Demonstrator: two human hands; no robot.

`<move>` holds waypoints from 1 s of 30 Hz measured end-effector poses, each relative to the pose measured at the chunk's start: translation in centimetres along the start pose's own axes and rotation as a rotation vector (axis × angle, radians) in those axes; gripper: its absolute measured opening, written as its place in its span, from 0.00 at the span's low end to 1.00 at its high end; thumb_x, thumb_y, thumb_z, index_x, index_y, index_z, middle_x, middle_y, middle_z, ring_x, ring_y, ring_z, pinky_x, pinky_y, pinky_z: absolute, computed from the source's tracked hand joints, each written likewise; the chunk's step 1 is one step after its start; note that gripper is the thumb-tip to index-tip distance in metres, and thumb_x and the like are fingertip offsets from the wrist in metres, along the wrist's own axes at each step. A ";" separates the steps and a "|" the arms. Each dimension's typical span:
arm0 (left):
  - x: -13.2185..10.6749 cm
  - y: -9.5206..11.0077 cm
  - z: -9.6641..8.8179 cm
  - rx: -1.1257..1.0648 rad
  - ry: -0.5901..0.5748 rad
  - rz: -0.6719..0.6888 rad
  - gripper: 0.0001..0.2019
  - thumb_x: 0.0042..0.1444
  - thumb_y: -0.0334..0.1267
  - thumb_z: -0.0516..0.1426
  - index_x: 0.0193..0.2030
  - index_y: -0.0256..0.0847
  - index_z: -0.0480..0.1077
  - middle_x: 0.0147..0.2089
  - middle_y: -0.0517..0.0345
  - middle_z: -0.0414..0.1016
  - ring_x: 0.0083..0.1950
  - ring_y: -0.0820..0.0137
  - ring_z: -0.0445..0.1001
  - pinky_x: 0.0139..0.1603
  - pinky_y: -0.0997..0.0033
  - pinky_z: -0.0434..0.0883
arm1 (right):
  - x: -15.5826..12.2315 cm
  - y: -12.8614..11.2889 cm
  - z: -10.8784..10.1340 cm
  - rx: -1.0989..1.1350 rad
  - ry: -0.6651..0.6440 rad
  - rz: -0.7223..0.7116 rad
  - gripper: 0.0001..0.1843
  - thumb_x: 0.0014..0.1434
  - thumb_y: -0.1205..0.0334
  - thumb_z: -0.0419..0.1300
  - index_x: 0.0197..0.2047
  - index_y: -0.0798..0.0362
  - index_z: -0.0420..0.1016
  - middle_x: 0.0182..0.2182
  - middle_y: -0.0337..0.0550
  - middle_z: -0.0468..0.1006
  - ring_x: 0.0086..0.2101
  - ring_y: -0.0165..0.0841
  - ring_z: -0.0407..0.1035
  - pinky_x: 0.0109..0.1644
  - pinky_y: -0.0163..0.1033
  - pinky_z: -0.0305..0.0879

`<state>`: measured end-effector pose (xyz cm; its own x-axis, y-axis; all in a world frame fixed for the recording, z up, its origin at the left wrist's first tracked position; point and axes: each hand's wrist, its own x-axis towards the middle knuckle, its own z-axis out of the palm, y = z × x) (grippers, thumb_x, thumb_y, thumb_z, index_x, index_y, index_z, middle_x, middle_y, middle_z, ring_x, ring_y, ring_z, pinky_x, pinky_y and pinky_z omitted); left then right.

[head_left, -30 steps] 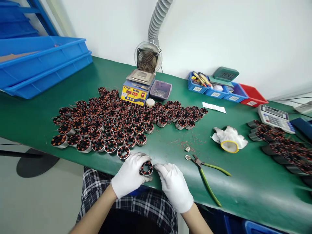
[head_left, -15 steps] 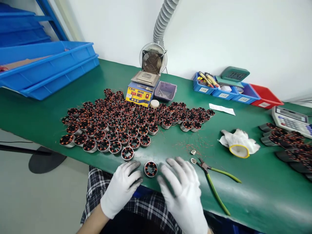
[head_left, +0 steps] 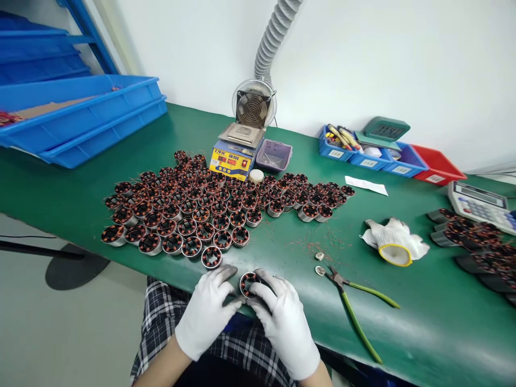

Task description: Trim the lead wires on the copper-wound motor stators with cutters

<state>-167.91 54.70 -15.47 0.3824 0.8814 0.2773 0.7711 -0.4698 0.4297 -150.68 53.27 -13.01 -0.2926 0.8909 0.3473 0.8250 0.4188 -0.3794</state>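
Note:
A motor stator point(head_left: 244, 283), a metal ring with dark slots and copper windings, stands at the table's front edge. My right hand point(head_left: 282, 317), in a white glove, is closed round its right side, fingers over the far rim and thumb at the near side. On the left, my gloved left hand point(head_left: 209, 312) has thumb and fingers apart; its thumb tip comes close to the ring, and I cannot tell if it touches. Just beyond lies another stator point(head_left: 212, 257), at the front of a large group of stators point(head_left: 187, 227). Green-handled cutting pliers point(head_left: 346, 290) lie to the right, jaws open.
Wire clippings point(head_left: 322, 244) lie beyond the pliers, with a spare glove point(head_left: 395, 242) to the right. A solder pot point(head_left: 234, 153) and purple tray point(head_left: 274, 155) stand at the back. Blue bins point(head_left: 108, 110) fill the left; more stators point(head_left: 479, 239) and a calculator point(head_left: 481, 201) sit right.
My right hand has moved left and closed on the single stator. My left hand has shifted slightly right, nearer to it. The view has tilted a little.

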 end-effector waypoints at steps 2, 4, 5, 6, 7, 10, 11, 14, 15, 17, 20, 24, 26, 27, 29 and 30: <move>0.1 0.1 -0.1 -0.002 0.003 -0.046 0.08 0.47 0.33 0.59 0.34 0.40 0.66 0.51 0.46 0.70 0.51 0.55 0.70 0.49 0.50 0.70 | 0.0 0.2 0.0 0.030 0.008 0.006 0.07 0.58 0.62 0.55 0.39 0.50 0.72 0.43 0.47 0.75 0.38 0.38 0.70 0.40 0.44 0.68; 0.5 0.3 -0.5 0.002 -0.015 -0.078 0.21 0.46 0.38 0.61 0.47 0.39 0.63 0.55 0.42 0.67 0.52 0.54 0.69 0.49 0.50 0.70 | -0.2 0.4 0.1 0.060 0.026 -0.008 0.07 0.59 0.62 0.54 0.39 0.50 0.72 0.43 0.47 0.75 0.38 0.37 0.70 0.39 0.43 0.68; 0.8 0.3 -0.8 0.003 -0.037 -0.068 0.26 0.46 0.40 0.61 0.52 0.39 0.60 0.56 0.42 0.65 0.53 0.54 0.68 0.49 0.49 0.69 | -0.3 0.6 0.2 0.072 0.040 -0.019 0.08 0.60 0.61 0.53 0.39 0.50 0.72 0.44 0.47 0.75 0.37 0.36 0.70 0.39 0.42 0.68; 1.1 0.4 -1.0 0.001 -0.061 -0.047 0.28 0.46 0.41 0.61 0.54 0.40 0.58 0.57 0.43 0.65 0.54 0.54 0.67 0.50 0.49 0.68 | -0.4 0.7 0.3 0.082 0.057 -0.027 0.08 0.60 0.61 0.52 0.39 0.50 0.71 0.44 0.47 0.75 0.37 0.36 0.70 0.39 0.42 0.68; 1.3 0.5 -1.2 -0.006 -0.084 -0.022 0.27 0.46 0.41 0.61 0.54 0.42 0.59 0.57 0.45 0.65 0.56 0.54 0.65 0.52 0.48 0.67 | -0.5 0.8 0.4 0.090 0.077 -0.031 0.09 0.61 0.60 0.51 0.39 0.50 0.71 0.44 0.47 0.75 0.37 0.35 0.71 0.39 0.41 0.68; 1.5 0.6 -1.3 -0.031 -0.102 0.002 0.21 0.46 0.40 0.62 0.48 0.43 0.63 0.54 0.48 0.68 0.56 0.55 0.65 0.53 0.46 0.66 | -1.0 1.1 0.8 0.108 0.140 -0.031 0.09 0.60 0.61 0.51 0.40 0.50 0.71 0.44 0.48 0.75 0.37 0.34 0.71 0.39 0.40 0.69; 1.4 0.5 -1.2 -0.035 -0.089 -0.007 0.20 0.46 0.39 0.62 0.45 0.43 0.64 0.54 0.48 0.68 0.56 0.54 0.65 0.52 0.46 0.66 | -1.1 1.1 0.9 0.116 0.162 -0.033 0.08 0.60 0.62 0.52 0.40 0.50 0.71 0.44 0.48 0.75 0.38 0.34 0.71 0.39 0.40 0.69; 1.2 0.5 -0.7 -0.052 -0.061 -0.028 0.14 0.45 0.36 0.63 0.38 0.41 0.64 0.53 0.47 0.69 0.56 0.53 0.65 0.51 0.45 0.67 | -1.4 1.2 1.1 0.146 0.203 -0.035 0.08 0.59 0.63 0.53 0.41 0.50 0.71 0.44 0.49 0.75 0.39 0.34 0.71 0.40 0.40 0.69; 1.1 0.5 -0.7 -0.066 -0.062 -0.033 0.13 0.45 0.36 0.62 0.36 0.41 0.64 0.52 0.47 0.70 0.56 0.53 0.64 0.51 0.45 0.67 | -1.4 1.2 1.2 0.156 0.208 -0.034 0.08 0.59 0.63 0.53 0.41 0.50 0.71 0.44 0.49 0.75 0.39 0.34 0.71 0.40 0.40 0.69; 1.0 0.5 -0.6 -0.109 -0.080 -0.043 0.10 0.45 0.34 0.62 0.33 0.42 0.64 0.51 0.51 0.71 0.57 0.55 0.64 0.53 0.46 0.65 | -1.5 1.3 1.3 0.169 0.209 -0.031 0.07 0.59 0.64 0.53 0.41 0.51 0.70 0.44 0.49 0.75 0.40 0.34 0.71 0.40 0.40 0.69; 0.9 0.6 -1.0 -0.175 -0.125 -0.070 0.08 0.46 0.33 0.61 0.27 0.42 0.63 0.51 0.55 0.71 0.57 0.58 0.64 0.54 0.50 0.65 | -1.4 1.3 1.4 0.177 0.197 -0.028 0.08 0.59 0.64 0.53 0.41 0.50 0.70 0.44 0.49 0.75 0.40 0.34 0.71 0.41 0.40 0.69; 0.3 0.5 -1.9 -0.113 -0.129 -0.148 0.09 0.44 0.36 0.61 0.23 0.42 0.64 0.48 0.53 0.73 0.53 0.56 0.68 0.51 0.52 0.68 | -1.3 1.3 1.3 0.126 0.154 -0.048 0.10 0.59 0.66 0.52 0.44 0.50 0.69 0.45 0.47 0.74 0.42 0.34 0.70 0.44 0.43 0.68; -0.1 0.5 -2.4 -0.026 -0.110 -0.183 0.11 0.42 0.39 0.62 0.33 0.42 0.68 0.48 0.50 0.73 0.52 0.54 0.69 0.50 0.50 0.68 | -1.5 1.3 0.8 0.036 0.171 -0.062 0.13 0.58 0.66 0.52 0.47 0.51 0.67 0.46 0.49 0.73 0.45 0.38 0.68 0.47 0.49 0.66; -0.3 0.5 -2.7 0.012 -0.101 -0.190 0.18 0.41 0.41 0.63 0.41 0.42 0.67 0.49 0.49 0.72 0.51 0.53 0.70 0.50 0.51 0.68 | -1.7 1.2 0.5 -0.010 0.195 -0.046 0.14 0.58 0.66 0.53 0.49 0.52 0.66 0.46 0.50 0.73 0.46 0.40 0.68 0.48 0.52 0.65; -0.6 0.7 -3.2 0.051 -0.077 -0.159 0.33 0.41 0.47 0.63 0.55 0.41 0.59 0.52 0.46 0.70 0.50 0.53 0.70 0.48 0.53 0.69 | -2.4 0.9 -0.1 -0.065 0.258 0.018 0.16 0.57 0.67 0.54 0.50 0.53 0.64 0.45 0.52 0.73 0.45 0.41 0.68 0.46 0.51 0.67; -0.7 0.9 -3.4 0.053 -0.055 -0.121 0.38 0.42 0.51 0.62 0.58 0.41 0.54 0.53 0.44 0.68 0.51 0.53 0.70 0.48 0.54 0.69 | -2.8 0.6 -0.4 -0.073 0.286 0.049 0.16 0.57 0.68 0.54 0.50 0.53 0.64 0.45 0.52 0.73 0.44 0.40 0.69 0.44 0.48 0.68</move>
<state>-169.22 53.50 -12.31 0.3115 0.9334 0.1780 0.8385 -0.3581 0.4108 -149.17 50.99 -13.83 -0.1116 0.8200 0.5613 0.8703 0.3533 -0.3431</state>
